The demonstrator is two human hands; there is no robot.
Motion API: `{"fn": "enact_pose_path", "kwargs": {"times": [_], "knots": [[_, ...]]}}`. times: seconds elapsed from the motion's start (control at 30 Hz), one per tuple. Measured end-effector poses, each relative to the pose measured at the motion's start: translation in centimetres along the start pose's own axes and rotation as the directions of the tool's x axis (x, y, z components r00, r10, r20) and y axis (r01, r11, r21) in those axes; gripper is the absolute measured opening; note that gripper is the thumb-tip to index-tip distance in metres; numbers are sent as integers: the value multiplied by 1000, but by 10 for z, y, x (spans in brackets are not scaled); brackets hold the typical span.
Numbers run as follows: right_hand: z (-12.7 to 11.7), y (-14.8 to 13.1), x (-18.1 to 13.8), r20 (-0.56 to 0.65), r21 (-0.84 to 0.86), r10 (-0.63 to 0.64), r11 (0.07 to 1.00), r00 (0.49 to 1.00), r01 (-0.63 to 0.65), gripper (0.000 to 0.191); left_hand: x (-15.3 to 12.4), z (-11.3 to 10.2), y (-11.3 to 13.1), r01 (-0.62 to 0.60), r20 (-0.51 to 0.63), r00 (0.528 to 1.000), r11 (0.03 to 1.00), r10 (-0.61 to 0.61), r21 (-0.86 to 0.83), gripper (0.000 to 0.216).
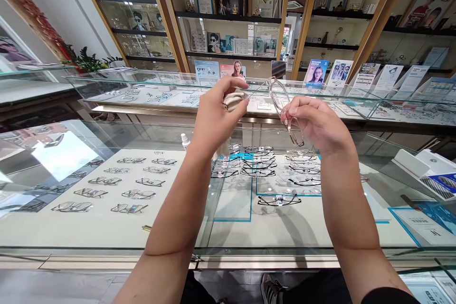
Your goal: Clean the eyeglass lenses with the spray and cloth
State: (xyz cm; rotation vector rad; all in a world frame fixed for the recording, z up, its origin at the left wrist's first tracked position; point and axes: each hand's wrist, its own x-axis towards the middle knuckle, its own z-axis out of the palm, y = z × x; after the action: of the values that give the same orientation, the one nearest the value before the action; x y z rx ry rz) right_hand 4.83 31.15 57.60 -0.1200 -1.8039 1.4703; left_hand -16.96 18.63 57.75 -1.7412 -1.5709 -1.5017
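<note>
I hold a pair of clear-framed glasses (281, 104) up in front of me, above a glass display counter (107, 247). My right hand (317, 123) pinches the frame at its right side, one lens hanging below the fingers. My left hand (217, 114) is closed on a small beige cleaning cloth (233, 100) and touches the thin temple arm that runs to the frame. Both forearms reach up from the bottom of the view.
Rows of spectacle frames (135, 183) lie on trays inside the counter below. A small spray bottle (185, 141) stands by my left wrist. A second glass counter (142, 83) with leaflets (316, 73) lies beyond, then wall shelves. White boxes (427, 168) sit at the right.
</note>
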Motion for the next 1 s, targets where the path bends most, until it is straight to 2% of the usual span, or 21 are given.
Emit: {"fn": "enact_pose_path", "kwargs": {"times": [0.1,0.2,0.3,0.4,0.5,0.57,0.73,1.0], "knots": [[-2,-1,1,29,-52,37,998,999,-36,17,-1,3,-4,-11,-76,997,993,20,117,28],[-1,0,2,48,-58,73,996,996,-70,18,-2,5,-6,-5,-93,995,983,22,182,30],[1,2,2,12,15,66,998,998,-66,19,-3,6,-4,6,-93,996,973,16,231,36],[2,2,1,-24,98,89,991,996,-87,23,-5,5,4,22,-154,988,968,17,251,44],[2,0,1,-24,145,124,982,992,-119,29,-10,4,14,1,-184,982,971,44,239,42],[2,-1,1,-19,164,130,978,991,-125,33,-13,6,22,-52,-139,986,969,87,240,36],[3,-3,0,-11,187,111,976,994,-107,35,-15,16,33,-213,79,977,951,200,224,23],[2,-3,0,20,185,126,975,992,-127,38,-12,23,27,-156,106,985,970,138,187,29]]}}
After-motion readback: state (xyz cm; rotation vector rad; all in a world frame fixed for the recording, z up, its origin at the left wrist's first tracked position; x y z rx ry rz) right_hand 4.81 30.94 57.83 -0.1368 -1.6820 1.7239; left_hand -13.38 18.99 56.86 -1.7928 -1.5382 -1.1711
